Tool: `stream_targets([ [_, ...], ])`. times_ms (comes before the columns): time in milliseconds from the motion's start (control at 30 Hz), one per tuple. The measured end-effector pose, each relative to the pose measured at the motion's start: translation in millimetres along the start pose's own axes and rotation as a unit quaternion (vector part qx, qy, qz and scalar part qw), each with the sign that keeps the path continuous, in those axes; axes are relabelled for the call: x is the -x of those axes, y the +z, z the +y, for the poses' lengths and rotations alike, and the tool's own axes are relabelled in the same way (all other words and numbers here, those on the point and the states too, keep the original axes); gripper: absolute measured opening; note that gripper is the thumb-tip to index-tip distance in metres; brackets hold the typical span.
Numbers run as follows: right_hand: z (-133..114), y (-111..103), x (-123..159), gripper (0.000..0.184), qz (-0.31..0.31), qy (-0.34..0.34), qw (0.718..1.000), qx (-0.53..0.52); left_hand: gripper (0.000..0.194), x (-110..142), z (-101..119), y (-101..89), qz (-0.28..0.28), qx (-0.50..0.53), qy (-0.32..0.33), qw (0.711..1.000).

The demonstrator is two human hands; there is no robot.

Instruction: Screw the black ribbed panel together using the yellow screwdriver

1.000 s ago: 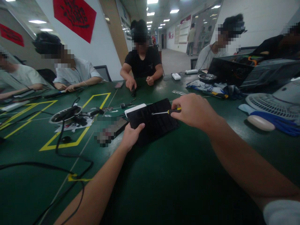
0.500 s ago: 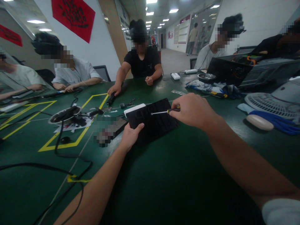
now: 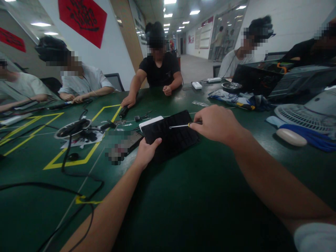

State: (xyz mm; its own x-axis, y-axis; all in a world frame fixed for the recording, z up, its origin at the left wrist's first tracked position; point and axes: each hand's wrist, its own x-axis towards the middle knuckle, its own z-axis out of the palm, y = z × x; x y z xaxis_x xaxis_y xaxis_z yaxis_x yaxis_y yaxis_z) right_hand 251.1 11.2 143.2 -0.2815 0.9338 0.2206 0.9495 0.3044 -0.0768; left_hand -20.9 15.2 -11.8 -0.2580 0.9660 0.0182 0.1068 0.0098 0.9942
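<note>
My left hand (image 3: 147, 151) grips the left edge of a flat black rectangular panel (image 3: 181, 138), thumb on top and the other fingers hidden beneath. The panel is tilted over the green table. My right hand (image 3: 216, 124) is closed around the handle of a small screwdriver (image 3: 181, 126), and most of that handle is hidden by the fingers. Its thin metal shaft points left, with the tip at a small round spot on the panel's face; whether it touches is too small to tell. Behind the panel's upper left edge shows a white flat thing (image 3: 151, 122).
Left of the panel lies a partly blurred flat device (image 3: 131, 141). Farther left are a white dish (image 3: 59, 133) of dark parts and black cables (image 3: 64, 164). At right are a fan (image 3: 301, 119), a pale oval object (image 3: 291, 137) and blue gloves (image 3: 317, 136). Several people sit around the table.
My right fingers have shifted slightly on the screwdriver handle, covering more of it. The panel and my left hand look almost still. Across the table, a co-worker's hand has moved slightly with a dark object.
</note>
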Motion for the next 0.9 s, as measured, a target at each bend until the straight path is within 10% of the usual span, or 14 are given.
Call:
stream_targets([
  [900,1.2,2.5,0.4,0.033,-0.034,-0.024,0.999,0.015,0.061,1.6,3.3,1.5,0.006,0.014,0.001,1.0],
])
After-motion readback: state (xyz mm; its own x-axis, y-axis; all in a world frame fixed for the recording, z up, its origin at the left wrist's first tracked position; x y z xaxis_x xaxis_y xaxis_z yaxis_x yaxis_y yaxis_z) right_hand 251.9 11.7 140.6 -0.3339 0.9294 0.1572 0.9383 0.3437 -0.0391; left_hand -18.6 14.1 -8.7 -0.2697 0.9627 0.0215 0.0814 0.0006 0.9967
